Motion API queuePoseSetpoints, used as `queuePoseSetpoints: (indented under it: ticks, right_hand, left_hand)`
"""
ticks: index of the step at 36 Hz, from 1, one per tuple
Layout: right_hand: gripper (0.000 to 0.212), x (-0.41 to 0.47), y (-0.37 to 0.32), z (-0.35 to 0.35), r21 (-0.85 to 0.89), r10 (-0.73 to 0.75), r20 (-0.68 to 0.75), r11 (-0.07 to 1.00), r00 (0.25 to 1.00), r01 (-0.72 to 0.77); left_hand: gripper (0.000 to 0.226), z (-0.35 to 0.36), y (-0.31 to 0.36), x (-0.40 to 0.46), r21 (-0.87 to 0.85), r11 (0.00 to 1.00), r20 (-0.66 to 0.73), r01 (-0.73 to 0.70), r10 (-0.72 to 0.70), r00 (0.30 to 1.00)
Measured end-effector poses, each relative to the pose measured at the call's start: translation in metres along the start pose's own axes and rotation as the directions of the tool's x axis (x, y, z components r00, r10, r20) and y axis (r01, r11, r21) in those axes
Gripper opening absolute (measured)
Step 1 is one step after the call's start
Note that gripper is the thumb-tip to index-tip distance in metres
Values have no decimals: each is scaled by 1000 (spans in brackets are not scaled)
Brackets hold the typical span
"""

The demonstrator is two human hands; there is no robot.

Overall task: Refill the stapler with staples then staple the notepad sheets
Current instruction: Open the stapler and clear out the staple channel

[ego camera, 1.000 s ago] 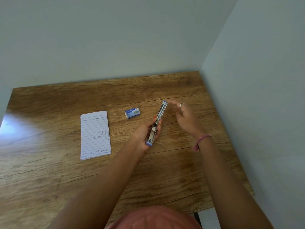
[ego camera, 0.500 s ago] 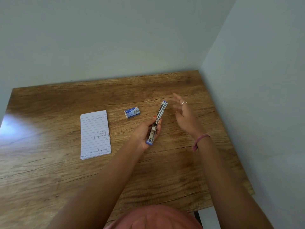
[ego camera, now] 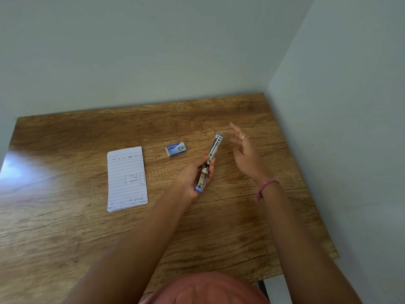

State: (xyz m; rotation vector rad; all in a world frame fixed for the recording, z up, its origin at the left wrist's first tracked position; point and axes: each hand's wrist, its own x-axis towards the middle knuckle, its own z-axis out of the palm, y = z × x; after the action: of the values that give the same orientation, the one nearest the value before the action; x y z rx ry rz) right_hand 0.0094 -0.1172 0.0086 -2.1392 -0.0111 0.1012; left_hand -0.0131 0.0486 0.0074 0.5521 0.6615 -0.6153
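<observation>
Right hand (ego camera: 245, 150) has let go of the stapler's tip and drawn off toward 2 o'clock, fingers spread and slightly blurred.

The wooden table (ego camera: 65, 227) carries the notepad (ego camera: 126, 178) flat at 9 o'clock of the hands and the staple box (ego camera: 176, 148) at 11 o'clock, apart from both. Left hand (ego camera: 192, 178) grips the lower half of the stapler (ego camera: 209, 162), which is swung open, seemingly above the tabletop. A pink band (ego camera: 266, 187) circles the right wrist.
</observation>
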Motion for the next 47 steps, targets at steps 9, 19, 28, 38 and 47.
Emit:
queuePoseSetpoints:
  ticks: [9,19,28,38,47]
  right_hand:
    - [67,0,0,-2,-56,-53,-7,997,999,53]
    - [63,1,1,-5,-77,-57,23,995,998,59]
    - [59,0,3,-7,-85,-46,31,995,998,49]
    - [62,-4,1,-8,-23,5,34,1000,999,-5]
    - [67,-5,1,-5,11,23,50,1000,998,-24]
  left_hand:
    - [12,-1,-1,0,10,1000,8,-2,2,1000]
    - [10,-1,-1,1,7,1000,-15,5,-5,1000]
    - [12,-1,-2,1,14,1000,-20,4,-4,1000]
    - [12,-1,-2,1,22,1000,-23,-1,2,1000]
    - [14,-2,-2,1,32,999,-27,0,1,1000]
